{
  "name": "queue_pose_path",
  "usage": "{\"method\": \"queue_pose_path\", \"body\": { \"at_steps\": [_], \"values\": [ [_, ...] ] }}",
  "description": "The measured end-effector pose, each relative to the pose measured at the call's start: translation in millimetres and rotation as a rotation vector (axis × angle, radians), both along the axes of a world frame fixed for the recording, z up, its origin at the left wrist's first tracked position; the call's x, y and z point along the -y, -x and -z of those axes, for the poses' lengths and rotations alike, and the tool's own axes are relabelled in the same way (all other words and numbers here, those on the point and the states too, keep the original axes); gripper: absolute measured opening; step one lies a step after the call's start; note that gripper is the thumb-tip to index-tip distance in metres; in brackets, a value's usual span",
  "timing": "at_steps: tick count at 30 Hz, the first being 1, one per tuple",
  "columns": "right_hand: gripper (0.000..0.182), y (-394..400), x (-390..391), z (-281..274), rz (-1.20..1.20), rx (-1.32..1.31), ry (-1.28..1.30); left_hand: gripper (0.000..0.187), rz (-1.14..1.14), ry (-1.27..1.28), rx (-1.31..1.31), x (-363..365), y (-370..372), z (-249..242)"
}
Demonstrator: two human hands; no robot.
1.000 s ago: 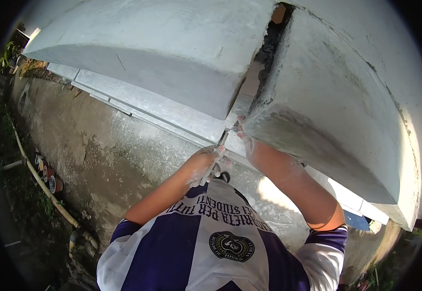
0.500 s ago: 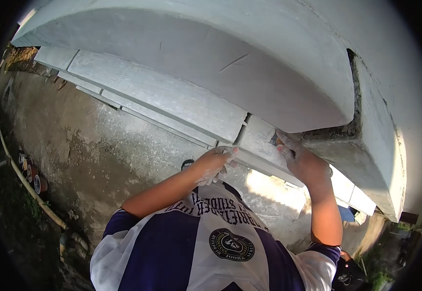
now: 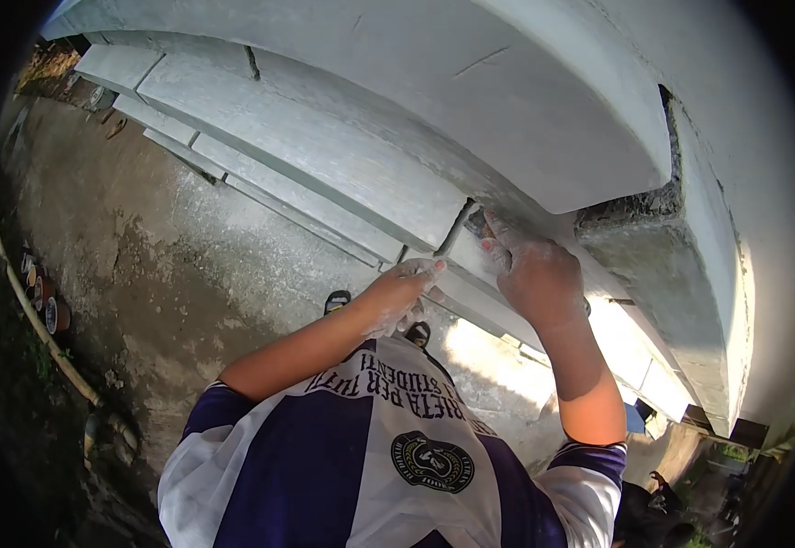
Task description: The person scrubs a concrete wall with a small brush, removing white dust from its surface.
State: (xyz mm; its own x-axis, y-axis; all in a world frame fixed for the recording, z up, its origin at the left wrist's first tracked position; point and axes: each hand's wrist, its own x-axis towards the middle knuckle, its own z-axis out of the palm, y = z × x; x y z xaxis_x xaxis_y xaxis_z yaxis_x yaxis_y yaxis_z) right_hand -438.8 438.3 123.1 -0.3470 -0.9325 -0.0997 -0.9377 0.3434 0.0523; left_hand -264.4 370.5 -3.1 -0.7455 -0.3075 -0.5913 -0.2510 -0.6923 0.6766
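My right hand (image 3: 539,274), dusted with white powder, is closed around a small dark, flat-looking tool (image 3: 478,224). Its end is against the pale block ledge (image 3: 324,151), just right of a dark slanting gap (image 3: 455,228). The tool's handle is hidden in my fingers, so its exact kind does not show. My left hand (image 3: 402,294) has its fingers pinched together at the lower front edge of the ledge, by the bottom of that gap. White residue coats its palm side. Whatever may be between those fingertips is hidden.
A grey curved slab (image 3: 525,100) overhangs the ledge. At right, a block (image 3: 680,265) projects beside a rough dark cavity (image 3: 630,215). Lower steps (image 3: 306,224) lead down to stained concrete ground (image 3: 142,237). Pots (image 3: 57,315) and a long pipe (image 3: 41,329) lie left. A person (image 3: 658,511) is lower right.
My right hand has moved left along the ledge with the tool, from under the slab's right part to beside the gap. My left hand stays by the edge; the view has shifted slightly.
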Motion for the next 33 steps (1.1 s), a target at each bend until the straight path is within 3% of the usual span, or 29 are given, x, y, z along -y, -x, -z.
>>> {"method": "queue_pose_path", "body": {
  "at_steps": [1, 5, 12, 16, 17, 27, 33],
  "values": [
    [0.04, 3.5, -2.4, -2.4, 0.038, 0.065, -0.039, 0.06, -0.031, 0.003, -0.01, -2.5, 3.5, -0.6],
    [0.042, 36.9, -49.8, -1.7, -0.123, -0.081, 0.109, 0.056, -0.152, -0.028, 0.013, -21.3, 19.4, 1.9],
    [0.032, 87.3, -126.9, -30.3, 0.074, 0.176, 0.004, 0.054, -0.324, 0.018, 0.012, -37.4, 27.4, 1.5],
    [0.028, 89.6, -144.8, -30.2, 0.125, 0.135, -0.135, 0.056, -0.404, 0.075, 0.024, -40.6, 27.6, 0.8],
    [0.028, 90.5, -147.7, -24.8, 0.016, 0.075, -0.055, 0.057, -0.416, 0.077, 0.015, -41.7, 26.4, -0.5],
    [0.033, 35.2, -49.9, 4.0, -0.268, -0.043, 0.083, 0.055, -0.359, 0.141, 0.088, -43.7, 28.0, 7.2],
    [0.033, 35.4, -44.5, -4.9, -0.152, 0.062, -0.036, 0.061, -0.287, 0.142, 0.121, -37.1, 24.5, -9.0]
  ]
}}
